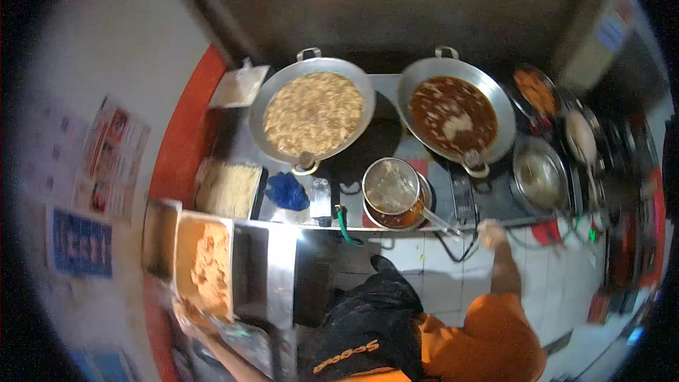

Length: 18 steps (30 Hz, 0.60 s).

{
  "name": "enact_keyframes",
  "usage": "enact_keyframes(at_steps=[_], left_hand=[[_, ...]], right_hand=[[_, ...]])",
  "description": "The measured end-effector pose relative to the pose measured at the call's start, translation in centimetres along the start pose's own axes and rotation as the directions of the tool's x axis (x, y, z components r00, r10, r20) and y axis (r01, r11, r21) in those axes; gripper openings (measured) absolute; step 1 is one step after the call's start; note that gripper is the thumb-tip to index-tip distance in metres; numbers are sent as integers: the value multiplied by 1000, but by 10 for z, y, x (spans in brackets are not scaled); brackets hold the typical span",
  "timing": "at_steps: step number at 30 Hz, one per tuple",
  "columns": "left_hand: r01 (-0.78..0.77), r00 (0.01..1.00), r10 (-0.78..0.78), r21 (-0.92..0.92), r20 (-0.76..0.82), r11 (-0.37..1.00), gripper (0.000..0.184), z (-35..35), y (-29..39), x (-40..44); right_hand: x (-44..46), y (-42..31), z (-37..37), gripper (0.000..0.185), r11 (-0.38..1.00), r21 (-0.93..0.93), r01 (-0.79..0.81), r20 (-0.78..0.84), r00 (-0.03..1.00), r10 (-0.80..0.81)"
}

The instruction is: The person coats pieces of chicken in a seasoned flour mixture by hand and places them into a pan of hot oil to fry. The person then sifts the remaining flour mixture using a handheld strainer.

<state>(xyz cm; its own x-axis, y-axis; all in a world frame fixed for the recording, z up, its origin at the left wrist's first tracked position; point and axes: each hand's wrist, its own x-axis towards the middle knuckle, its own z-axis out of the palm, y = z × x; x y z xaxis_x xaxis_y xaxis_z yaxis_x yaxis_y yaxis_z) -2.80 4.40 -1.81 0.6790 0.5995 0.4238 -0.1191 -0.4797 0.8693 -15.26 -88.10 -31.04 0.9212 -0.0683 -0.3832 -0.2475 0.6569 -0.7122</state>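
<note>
My left hand is at the near end of a metal tray that holds pale, coated food pieces. Blur hides its fingers, so I cannot tell if they grip the tray or the food. Out over the floor, my right hand looks closed, its fingers curled and pale; what it may hold is too small to name. Just left of it ends the handle of a wire strainer, which rests on a round pot with reddish contents.
Two large woks, one with pale frying pieces and one with dark oil, stand at the back. A crumb tray and blue cloth lie left. A metal bowl and orange food are right.
</note>
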Motion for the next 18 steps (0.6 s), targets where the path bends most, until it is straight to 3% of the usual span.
enact_keyframes(at_steps=[1, 2, 4, 5, 6, 7, 8, 9, 10, 11, 12, 13, 14, 15, 16, 17, 18], left_hand=[[-113, 993, 110, 122, 35, 986, 43, -15, -24, -3], [-226, 973, 209, 240, 93, 944, 43, -31, -58, 1], [7, 999, -2, -119, 44, 993, 43, -59, -85, 5], [11, 1000, -10, -95, 8, 995, 43, -46, -44, -13], [-49, 999, 51, 103, -11, 993, 43, -28, -6, -28], [-97, 994, 107, 301, -16, 949, 44, -4, 34, -37], [-79, 993, 101, 320, -52, 944, 44, 6, 50, -43], [64, 992, -62, 14, -111, 998, 43, 12, 63, -48], [176, 967, -221, -300, -124, 938, 42, 16, 77, -50], [217, 958, -249, -205, -145, 954, 41, 21, 92, -50], [263, 945, -278, -106, -174, 959, 39, 25, 108, -50], [230, 949, -251, -126, -193, 965, 38, 29, 121, -50], [196, 950, -224, -144, -217, 970, 37, 33, 125, -51], [114, 970, -111, 4, -217, 993, 36, 30, 115, -49], [39, 981, -8, 154, -195, 987, 35, 25, 109, -46], [118, 971, -98, 82, -217, 990, 34, 30, 125, -49], [190, 956, -185, 1, -225, 982, 32, 38, 139, -50]], right_hand=[[-4, 1, 22, 6, 994, 91, 56, 120, 990, -67], [10, 23, -3, 11, 912, 381, -152, 266, 963, 50], [22, 47, 5, 23, 993, 41, 109, 153, 982, -115], [36, 65, -33, 24, 978, -198, -71, 118, 988, 96], [58, 78, -67, 26, 875, -422, -236, 40, 960, 278], [62, 77, -65, 26, 865, -438, -244, 67, 951, 302], [60, 71, -47, 20, 828, -434, -355, -82, 931, 356], [61, 63, -26, 15, 786, -421, -453, -223, 892, 394], [68, 60, -15, 11, 737, -398, -547, -359, 832, 423], [69, 81, -38, 16, 771, -585, -253, -170, 967, 188], [74, 102, -59, 23, 730, -679, 78, 76, 996, -36], [67, 77, -32, 25, 455, -885, 97, 107, 994, -4], [60, 59, -13, 27, 14, -969, 248, 248, 969, 8], [55, 50, -2, 29, -335, -854, 399, 408, 912, 47], [50, 43, 16, 31, -617, -617, 488, 564, 822, 85], [57, 51, 12, 30, 13, -989, 146, 146, 989, -30], [65, 65, -9, 29, 596, -722, -350, -296, 936, 191]])
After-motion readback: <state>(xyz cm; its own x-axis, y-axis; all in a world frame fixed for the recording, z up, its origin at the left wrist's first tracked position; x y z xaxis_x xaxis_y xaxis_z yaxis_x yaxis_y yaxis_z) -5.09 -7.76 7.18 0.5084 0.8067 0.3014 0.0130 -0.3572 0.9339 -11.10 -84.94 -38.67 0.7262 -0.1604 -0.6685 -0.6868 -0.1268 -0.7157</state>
